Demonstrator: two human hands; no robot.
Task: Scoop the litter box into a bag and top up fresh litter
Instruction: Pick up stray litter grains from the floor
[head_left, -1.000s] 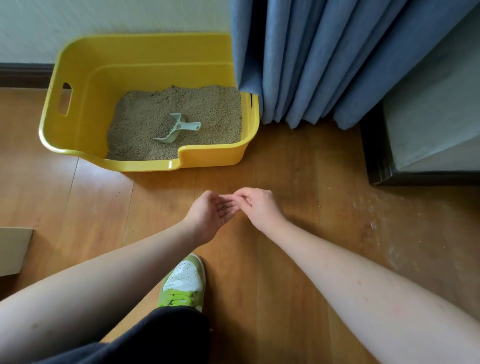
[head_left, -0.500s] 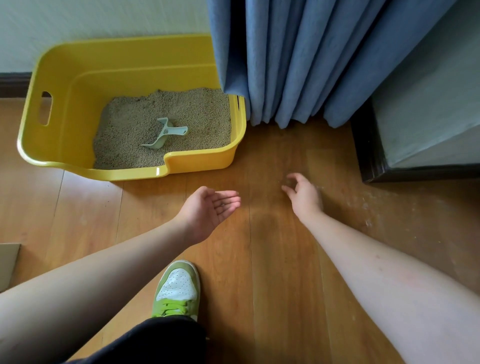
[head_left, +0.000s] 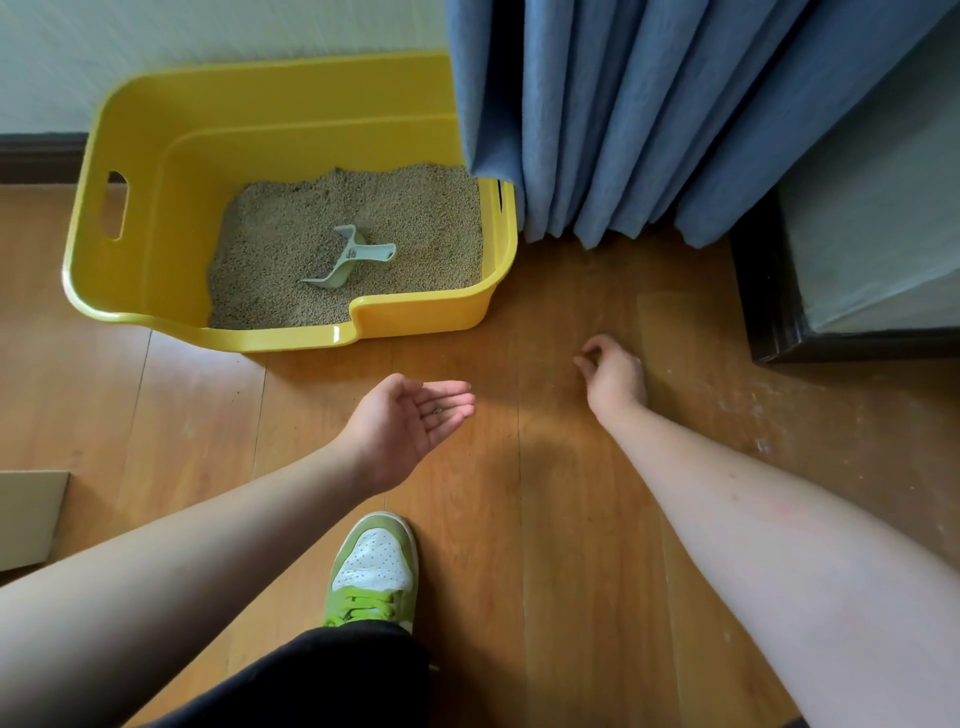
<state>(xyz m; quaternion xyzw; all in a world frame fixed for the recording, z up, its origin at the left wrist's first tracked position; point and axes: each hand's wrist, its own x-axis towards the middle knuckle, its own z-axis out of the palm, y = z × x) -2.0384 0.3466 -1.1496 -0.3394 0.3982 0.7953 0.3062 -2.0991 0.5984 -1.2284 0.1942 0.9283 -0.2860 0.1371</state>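
My left hand (head_left: 410, 421) lies palm up, fingers straight and together, a few grains on them. My right hand (head_left: 613, 376) curls fingertips toward the wooden floor (head_left: 571, 519); whether it pinches anything, cannot tell. Yellow plastic litter box (head_left: 130, 218) with pale green scoop (head_left: 348, 257) on the litter sits ahead-left, apart from both.

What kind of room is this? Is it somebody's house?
Most likely a room in a home where a cat lives. A yellow litter box full of litter, with a scoop in it, sits on a wooden floor by the wall, next to long blue curtains.
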